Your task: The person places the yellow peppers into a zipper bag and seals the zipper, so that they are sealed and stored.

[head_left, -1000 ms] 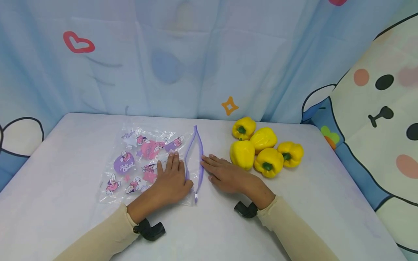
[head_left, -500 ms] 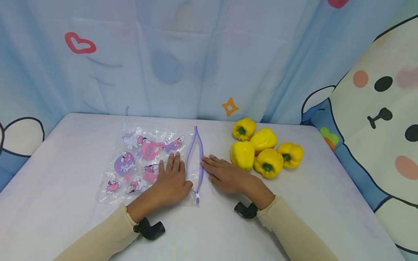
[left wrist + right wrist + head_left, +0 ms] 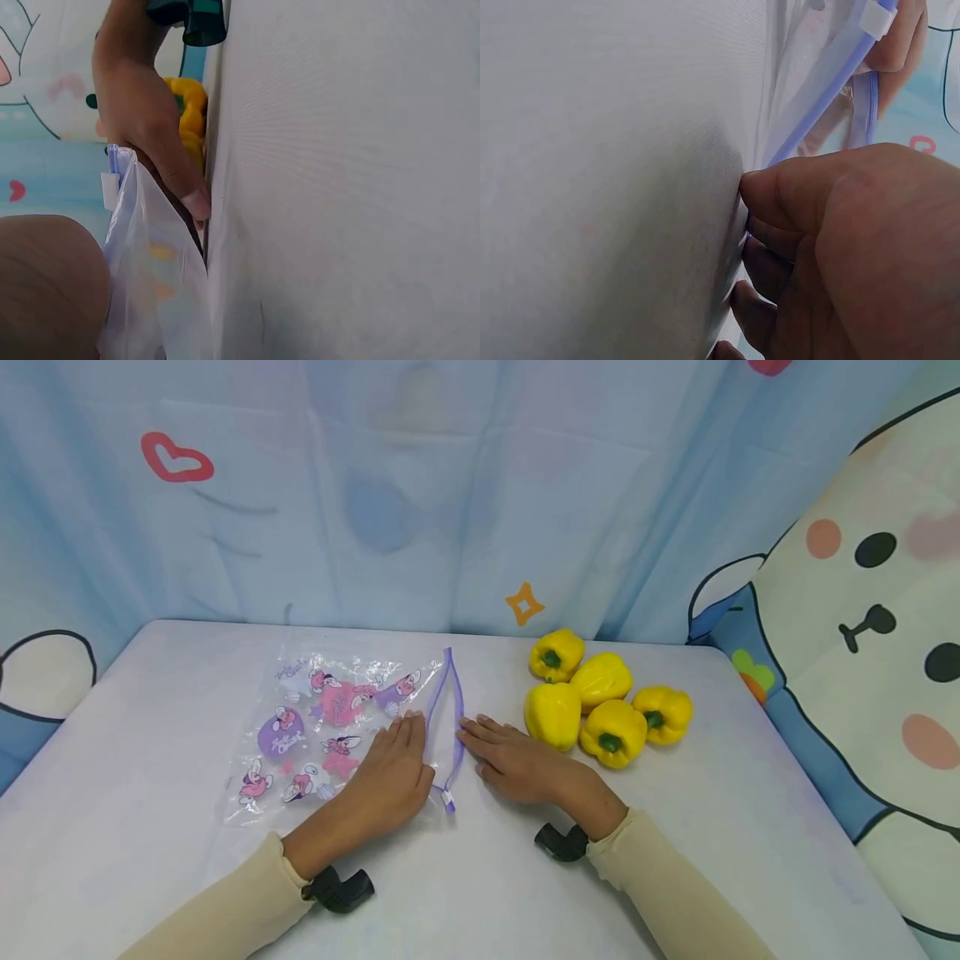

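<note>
Since the frame half a second ago, your left hand (image 3: 393,772) has drawn its thumb in and bunched its fingers, and the slider (image 3: 447,798) has shifted slightly towards it; your right hand (image 3: 517,760) has stayed put. The printed clear bag (image 3: 330,718) lies under your left hand and out to its left, its purple mouth (image 3: 459,693) parted between both hands. Your right hand's fingers are extended, gripping nothing, tips touching the nearer strip, probably to keep that edge against the worktop (image 3: 495,893). The views can't tell whether your left fingers pinch the film or just rest there. Count one bag, one slider, and five yellow peppers (image 3: 600,681), clustered just beyond your right hand, probably grouped there to leave the mouth unobstructed.
</note>
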The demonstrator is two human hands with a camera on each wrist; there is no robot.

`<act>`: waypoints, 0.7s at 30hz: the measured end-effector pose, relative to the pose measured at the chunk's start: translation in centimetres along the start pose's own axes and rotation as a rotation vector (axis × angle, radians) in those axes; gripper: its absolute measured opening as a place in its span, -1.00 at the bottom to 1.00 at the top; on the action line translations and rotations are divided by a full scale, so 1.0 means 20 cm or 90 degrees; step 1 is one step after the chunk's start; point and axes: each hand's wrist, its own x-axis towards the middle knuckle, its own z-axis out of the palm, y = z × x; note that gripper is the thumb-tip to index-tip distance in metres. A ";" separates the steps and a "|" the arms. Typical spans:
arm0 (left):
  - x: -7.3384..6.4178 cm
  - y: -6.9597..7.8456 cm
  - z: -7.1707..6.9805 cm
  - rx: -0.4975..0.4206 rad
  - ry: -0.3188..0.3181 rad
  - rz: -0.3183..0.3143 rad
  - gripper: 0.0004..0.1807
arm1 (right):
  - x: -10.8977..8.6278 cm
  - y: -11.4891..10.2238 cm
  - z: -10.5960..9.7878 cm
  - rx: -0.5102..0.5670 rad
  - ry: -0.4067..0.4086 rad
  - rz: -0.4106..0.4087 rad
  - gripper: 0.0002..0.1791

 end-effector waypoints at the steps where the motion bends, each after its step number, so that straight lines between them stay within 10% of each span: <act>1: 0.00 0.00 0.00 -0.007 0.004 0.001 -0.30 | 0.00 0.00 0.00 0.000 0.001 0.000 -0.35; 11: 0.00 0.01 -0.01 0.020 0.014 0.024 -0.44 | 0.00 0.00 -0.01 0.008 -0.002 0.008 -0.34; 21: 0.00 0.04 -0.02 -0.007 0.029 -0.021 -0.17 | 0.00 -0.01 -0.01 0.013 -0.011 0.017 -0.33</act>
